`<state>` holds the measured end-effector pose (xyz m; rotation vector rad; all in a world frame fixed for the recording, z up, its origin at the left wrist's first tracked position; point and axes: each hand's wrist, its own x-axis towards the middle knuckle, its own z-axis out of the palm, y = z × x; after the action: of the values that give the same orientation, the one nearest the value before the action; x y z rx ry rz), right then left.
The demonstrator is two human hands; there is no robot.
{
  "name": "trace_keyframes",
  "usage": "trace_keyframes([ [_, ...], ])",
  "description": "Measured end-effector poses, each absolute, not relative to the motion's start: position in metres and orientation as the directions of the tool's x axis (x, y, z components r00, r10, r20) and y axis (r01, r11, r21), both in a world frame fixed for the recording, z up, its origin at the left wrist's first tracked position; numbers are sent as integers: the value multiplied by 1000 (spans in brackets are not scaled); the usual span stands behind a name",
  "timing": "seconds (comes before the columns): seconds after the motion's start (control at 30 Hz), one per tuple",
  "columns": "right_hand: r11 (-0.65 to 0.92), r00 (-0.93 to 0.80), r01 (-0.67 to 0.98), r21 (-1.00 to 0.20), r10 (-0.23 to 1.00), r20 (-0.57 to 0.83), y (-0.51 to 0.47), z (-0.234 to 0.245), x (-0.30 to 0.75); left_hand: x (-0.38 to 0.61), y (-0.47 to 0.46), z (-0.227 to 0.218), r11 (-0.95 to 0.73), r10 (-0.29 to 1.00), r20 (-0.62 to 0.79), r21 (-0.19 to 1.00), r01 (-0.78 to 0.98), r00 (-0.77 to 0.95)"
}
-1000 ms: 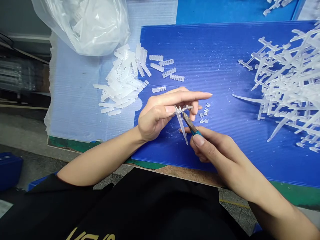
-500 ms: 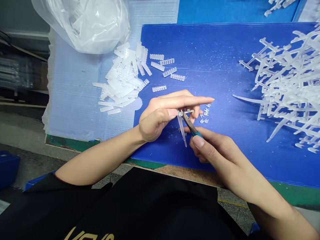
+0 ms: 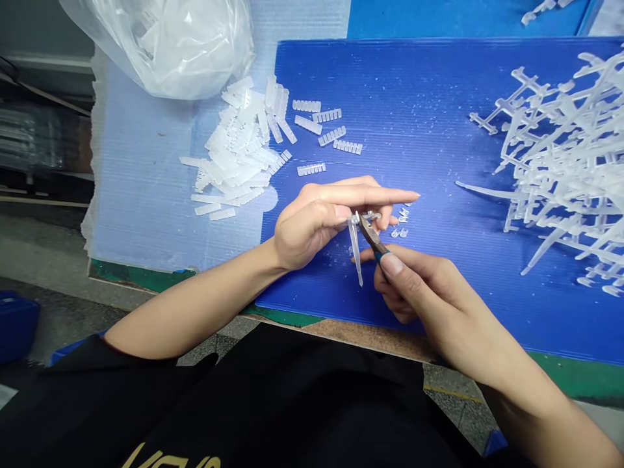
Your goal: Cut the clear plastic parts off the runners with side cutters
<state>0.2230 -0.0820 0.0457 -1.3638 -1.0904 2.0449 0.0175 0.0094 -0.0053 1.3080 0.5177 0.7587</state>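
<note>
Your left hand (image 3: 312,224) has its grip clamped on a clear plastic piece (image 3: 355,252), pinched at its upper end by the thumb, above the near part of the blue board (image 3: 419,97) on the table (image 3: 565,378). The long axis of its tapered stem runs nearly straight toward your body, narrow tip nearest you and leaning slightly right; a short cross-section at the head extends right, toward your curled fingers. Your left index finger points out to the right over it. Your right hand (image 3: 424,286) has its grip closed around the cutters (image 3: 371,238), whose nose points away from you and to the left, at the head of the piece. Whether the cutter jaws are closed on plastic cannot be told. Your left thumb hides the end of the head, and your right hand covers most of the cutter handles. Small clear bits (image 3: 403,216) lie just beyond the left fingertips, too small to identify, some partly hidden. The tangled heap of branched plastic (image 3: 565,162) is cut off at the right edge, individual parts hard to separate; the plastic bag (image 3: 205,58) is cut off at the top, its contents blurred by the film.
</note>
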Motion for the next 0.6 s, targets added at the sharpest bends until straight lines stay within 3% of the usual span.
trace_keyframes([
  [0.17, -576, -369, 26, -817, 754, -544, -77, 42, 221, 25, 11, -2, 100, 814, -110, 994, 49, 570],
  [0.27, -555, -340, 33, -831, 776, -532, -77, 42, 222, 27, 12, -2, 55, 840, -82, 996, 66, 537],
  [0.5, -557, -268, -48, -829, 807, -526, -77, 52, 229, 25, 13, 2, 136, 843, 25, 957, -258, 537],
  [0.6, -528, -194, -129, -839, 843, -501, -75, 56, 234, 23, 20, 0, 33, 861, 168, 923, -383, 481],
])
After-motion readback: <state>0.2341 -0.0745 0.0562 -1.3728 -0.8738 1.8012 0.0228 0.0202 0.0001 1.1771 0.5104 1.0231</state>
